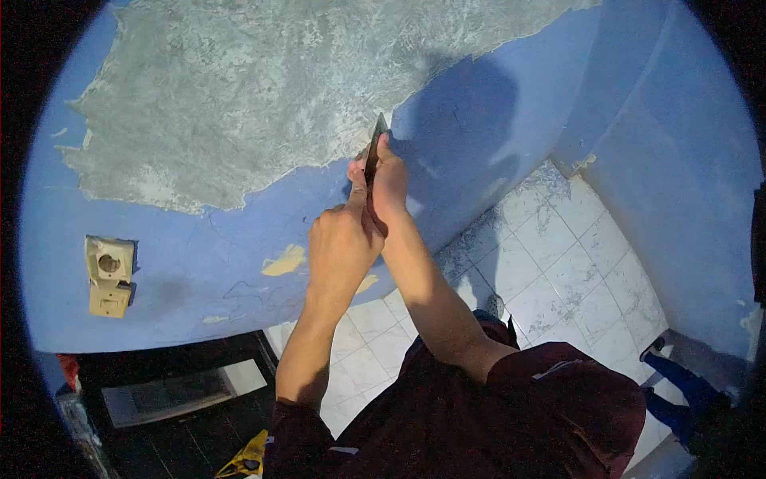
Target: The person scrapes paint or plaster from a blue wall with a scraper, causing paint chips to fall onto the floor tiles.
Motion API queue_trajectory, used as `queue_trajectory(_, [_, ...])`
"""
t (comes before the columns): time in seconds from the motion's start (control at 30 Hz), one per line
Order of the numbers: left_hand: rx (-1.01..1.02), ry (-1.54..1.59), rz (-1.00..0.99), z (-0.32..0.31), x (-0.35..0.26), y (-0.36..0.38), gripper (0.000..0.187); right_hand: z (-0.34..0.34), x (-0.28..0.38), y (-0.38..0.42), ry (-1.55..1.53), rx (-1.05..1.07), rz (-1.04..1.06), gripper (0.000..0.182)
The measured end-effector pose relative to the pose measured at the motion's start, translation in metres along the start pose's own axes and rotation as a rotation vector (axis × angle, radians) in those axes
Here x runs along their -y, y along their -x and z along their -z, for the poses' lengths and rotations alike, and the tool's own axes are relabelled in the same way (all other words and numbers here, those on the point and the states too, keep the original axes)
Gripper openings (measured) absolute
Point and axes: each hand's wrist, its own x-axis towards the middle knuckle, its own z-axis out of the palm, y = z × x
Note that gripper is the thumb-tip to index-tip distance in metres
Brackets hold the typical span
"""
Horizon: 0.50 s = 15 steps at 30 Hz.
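A flat scraper (372, 153) with a thin pointed-looking tip touches the wall at the edge between bare grey plaster (231, 96) and blue paint (463, 120). My right hand (389, 182) is closed round it, thumb up near the blade. Below and to the left, my left hand (345, 231) is also closed on the tool, its fingers reaching up along the handle. Part of the scraper is hidden by my fingers.
A socket and switch plate (110, 275) sits on the wall at left. Below it stand a dark cabinet (175, 447) and a yellow object (246, 457). Tiled floor (550, 271) shows at right, with another person's legs (678, 391) at far right.
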Motion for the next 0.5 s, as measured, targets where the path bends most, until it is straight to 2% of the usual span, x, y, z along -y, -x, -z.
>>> queue_trajectory(0.13, [-0.013, -0.041, 0.023, 0.0, 0.003, -0.002, 0.05, -0.007, 0.0, 0.002, 0.011, 0.017, 0.061, 0.053])
queue_trajectory(0.27, [-0.024, -0.007, -0.021, 0.003, 0.007, -0.006, 0.05, -0.007, 0.006, -0.003, -0.182, 0.025, -0.04, 0.054])
queue_trajectory(0.33, [-0.039, 0.018, -0.022, 0.0, 0.008, -0.004, 0.05, -0.001, 0.003, 0.004, -0.065, 0.17, 0.177, 0.053])
queue_trajectory(0.37, [-0.053, 0.04, -0.027, -0.001, 0.008, -0.001, 0.049, 0.002, 0.006, 0.005, -0.11, 0.192, 0.099, 0.052])
queue_trajectory(0.5, [-0.129, 0.166, -0.071, -0.003, 0.006, 0.011, 0.047, 0.007, 0.004, -0.004, -0.168, 0.171, 0.055, 0.05])
